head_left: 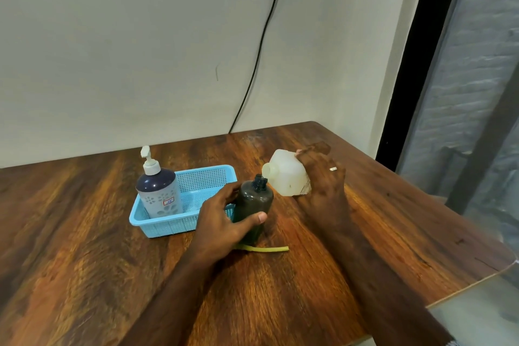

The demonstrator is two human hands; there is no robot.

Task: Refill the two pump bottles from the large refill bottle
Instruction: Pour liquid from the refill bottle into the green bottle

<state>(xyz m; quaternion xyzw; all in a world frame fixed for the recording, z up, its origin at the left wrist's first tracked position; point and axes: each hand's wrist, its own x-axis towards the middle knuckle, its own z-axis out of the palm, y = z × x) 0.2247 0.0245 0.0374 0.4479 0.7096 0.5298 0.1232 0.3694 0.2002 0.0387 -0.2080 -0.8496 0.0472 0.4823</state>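
Pour step on. Left hand (224, 219) wraps dark pump bottle (254, 205), fingers clenched round body, bottle upright on desk (84, 233), cap off, neck open. Right hand (320, 177) grips refill bottle (286, 174), tipped, mouth just beside dark neck.

Tips imo: get mouth right over neck, tilt slowly, keep left hand firm. Narrow threaded neck = easy spill.

Refill bottle: translucent white plastic, squarish. Dark one smooth, rounded. Second pump bottle (158, 191), pump on, stands in blue mesh basket (207, 174). Yellow strip (266, 248) on woodgrain.

Glossy grained wood table (84, 233), perforated blue plastic basket (202, 177), translucent dark plastic bottle (254, 199), matt white plastic refill bottle (286, 174)
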